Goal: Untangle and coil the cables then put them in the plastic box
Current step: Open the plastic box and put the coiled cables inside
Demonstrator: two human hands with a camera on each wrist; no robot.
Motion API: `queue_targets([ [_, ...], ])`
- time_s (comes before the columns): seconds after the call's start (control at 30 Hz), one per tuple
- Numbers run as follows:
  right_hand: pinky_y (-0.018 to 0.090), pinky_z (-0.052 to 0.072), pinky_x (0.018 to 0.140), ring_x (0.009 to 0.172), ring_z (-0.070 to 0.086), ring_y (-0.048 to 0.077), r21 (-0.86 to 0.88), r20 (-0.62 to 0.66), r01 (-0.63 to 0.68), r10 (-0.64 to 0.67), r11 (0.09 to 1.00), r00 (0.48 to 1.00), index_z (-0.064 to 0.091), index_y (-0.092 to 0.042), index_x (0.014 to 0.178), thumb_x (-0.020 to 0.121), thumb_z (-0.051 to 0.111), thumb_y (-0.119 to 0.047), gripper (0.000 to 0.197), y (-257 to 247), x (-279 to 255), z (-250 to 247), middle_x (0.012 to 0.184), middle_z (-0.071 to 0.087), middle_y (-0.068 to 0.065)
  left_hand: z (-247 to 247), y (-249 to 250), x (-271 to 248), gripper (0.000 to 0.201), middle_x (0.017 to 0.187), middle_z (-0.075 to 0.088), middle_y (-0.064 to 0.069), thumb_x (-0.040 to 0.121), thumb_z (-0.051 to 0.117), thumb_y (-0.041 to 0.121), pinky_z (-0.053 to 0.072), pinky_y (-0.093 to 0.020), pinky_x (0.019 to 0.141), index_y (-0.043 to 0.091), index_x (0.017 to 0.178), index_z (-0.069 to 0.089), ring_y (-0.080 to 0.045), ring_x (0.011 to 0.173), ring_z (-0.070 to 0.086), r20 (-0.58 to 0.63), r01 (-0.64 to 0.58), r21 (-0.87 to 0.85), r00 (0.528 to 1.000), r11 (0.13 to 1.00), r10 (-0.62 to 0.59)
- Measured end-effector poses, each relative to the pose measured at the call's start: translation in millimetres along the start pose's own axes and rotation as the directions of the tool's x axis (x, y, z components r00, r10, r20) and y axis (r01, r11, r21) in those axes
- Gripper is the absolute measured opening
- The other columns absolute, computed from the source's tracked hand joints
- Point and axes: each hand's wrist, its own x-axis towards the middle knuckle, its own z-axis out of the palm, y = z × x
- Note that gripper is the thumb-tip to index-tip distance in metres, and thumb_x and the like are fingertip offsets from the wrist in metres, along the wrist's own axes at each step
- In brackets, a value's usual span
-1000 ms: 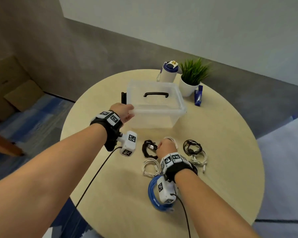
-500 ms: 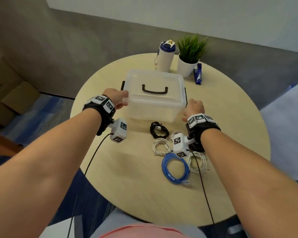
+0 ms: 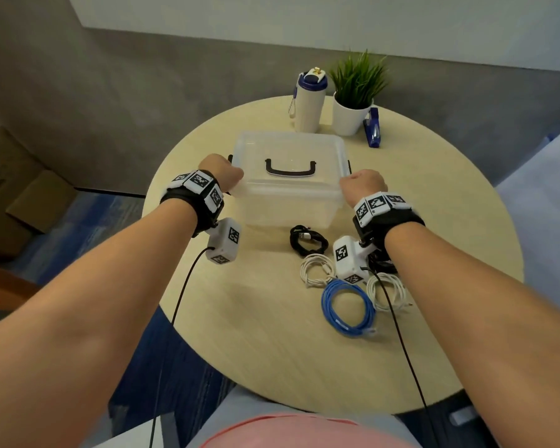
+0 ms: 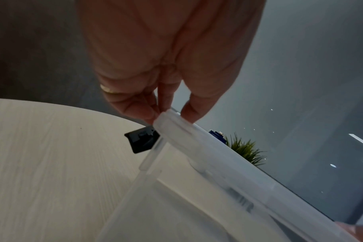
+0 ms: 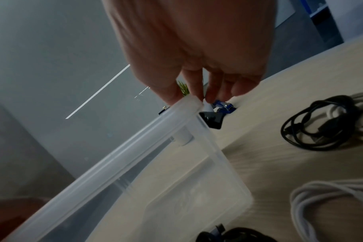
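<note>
A clear plastic box (image 3: 291,208) with a clear lid (image 3: 291,147) and black handle (image 3: 290,168) stands mid-table. My left hand (image 3: 222,173) pinches the lid's near left corner (image 4: 168,117), thumb on top and fingers beneath. My right hand (image 3: 362,182) pinches the near right corner (image 5: 189,101) the same way. The lid's near edge stands lifted off the box rim in both wrist views. Coiled cables lie in front of the box: a black one (image 3: 307,240), a white one (image 3: 316,270), a blue one (image 3: 348,307), another white one (image 3: 388,291).
A white bottle (image 3: 309,101) with a blue cap, a potted plant (image 3: 354,95) and a blue stapler (image 3: 372,127) stand behind the box. Black side latches (image 4: 142,141) hang loose. The round table's (image 3: 240,334) near left part is bare wood. Cardboard boxes (image 3: 17,189) sit on the floor at the left.
My right hand left the cables and went up to the box's near right corner. My left hand stayed at the left corner. Both now pinch the lid.
</note>
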Motion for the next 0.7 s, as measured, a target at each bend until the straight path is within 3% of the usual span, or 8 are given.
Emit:
queue_targets([
  [0.07,0.028,0.04,0.058,0.075,0.052,0.03,0.01,0.026,0.004,-0.004,1.0,1.0,0.061,-0.007,0.078,0.082,0.056,-0.027,0.02,-6,-5,-3,0.079,0.058,0.011,-1,-1,1,0.015,0.085,0.062,-0.012,0.085,0.058,0.02,0.048,-0.034,0.071,0.007,0.09,0.064,-0.028,0.076,0.055,-0.03,0.001,0.002,1.0,1.0,-0.001],
  [0.13,0.026,0.033,0.049,0.07,0.052,0.027,0.038,0.03,-0.026,0.025,0.999,0.999,0.057,-0.004,0.083,0.083,0.059,-0.022,0.017,-7,-5,-4,0.079,0.056,0.01,-2,-2,2,0.017,0.081,0.061,-0.012,0.084,0.058,0.02,0.045,-0.032,0.065,0.005,0.086,0.064,-0.028,0.071,0.054,-0.057,0.024,0.001,0.998,1.0,-0.023],
  [0.27,0.029,0.04,0.063,0.075,0.053,0.028,0.066,0.02,-0.074,0.073,0.995,0.997,0.055,-0.003,0.09,0.086,0.06,-0.018,0.016,-9,-2,-4,0.087,0.056,0.011,-3,0,3,0.023,0.076,0.061,-0.014,0.083,0.055,0.024,0.043,-0.031,0.063,0.002,0.078,0.061,-0.029,0.066,0.056,-0.041,0.061,-0.017,0.997,0.998,-0.062],
  [0.37,0.028,0.04,0.066,0.077,0.053,0.028,0.059,0.007,-0.081,0.081,0.995,0.997,0.058,-0.002,0.094,0.086,0.06,-0.014,0.014,-12,-2,-5,0.09,0.057,0.012,-1,2,4,0.037,0.073,0.062,-0.014,0.085,0.05,0.036,0.049,-0.032,0.068,0.003,0.069,0.054,-0.03,0.067,0.061,-0.051,0.091,-0.047,0.994,0.995,-0.093],
  [0.47,0.029,0.04,0.059,0.077,0.055,0.029,0.055,-0.005,-0.086,0.087,0.995,0.996,0.05,-0.004,0.074,0.086,0.058,-0.011,0.016,-16,-1,-5,0.098,0.064,0.016,0,1,11,0.05,0.077,0.067,-0.015,0.077,0.044,0.052,0.056,-0.042,0.078,0.004,0.075,0.058,-0.032,0.072,0.068,-0.041,0.101,-0.11,0.993,0.989,-0.106],
  [0.57,0.029,0.041,0.062,0.076,0.054,0.029,0.057,-0.004,-0.088,0.089,0.994,0.996,0.043,-0.005,0.065,0.088,0.056,-0.008,0.026,-18,-1,-5,0.1,0.064,0.017,-2,3,16,0.047,0.088,0.068,-0.017,0.071,0.044,0.048,0.056,-0.046,0.079,0.005,0.08,0.058,-0.034,0.078,0.068,-0.002,0.106,-0.196,0.994,0.975,-0.109],
  [0.63,0.029,0.041,0.066,0.079,0.056,0.031,0.047,0.011,-0.092,0.091,0.995,0.996,0.05,-0.001,0.073,0.089,0.054,-0.008,0.018,-19,-1,-5,0.104,0.065,0.018,-5,8,12,0.039,0.095,0.066,-0.018,0.077,0.048,0.042,0.055,-0.047,0.082,0.004,0.084,0.056,-0.036,0.085,0.066,0.024,0.097,-0.256,0.995,0.962,-0.094],
  [0.7,0.029,0.041,0.069,0.092,0.06,0.034,0.044,0.025,-0.095,0.094,0.995,0.995,0.059,0.003,0.095,0.091,0.053,-0.008,0.013,-19,-4,-6,0.111,0.064,0.02,-6,13,7,0.036,0.094,0.063,-0.017,0.085,0.049,0.038,0.053,-0.043,0.086,0.002,0.089,0.056,-0.035,0.088,0.064,0.019,0.082,-0.254,0.997,0.964,-0.08],
])
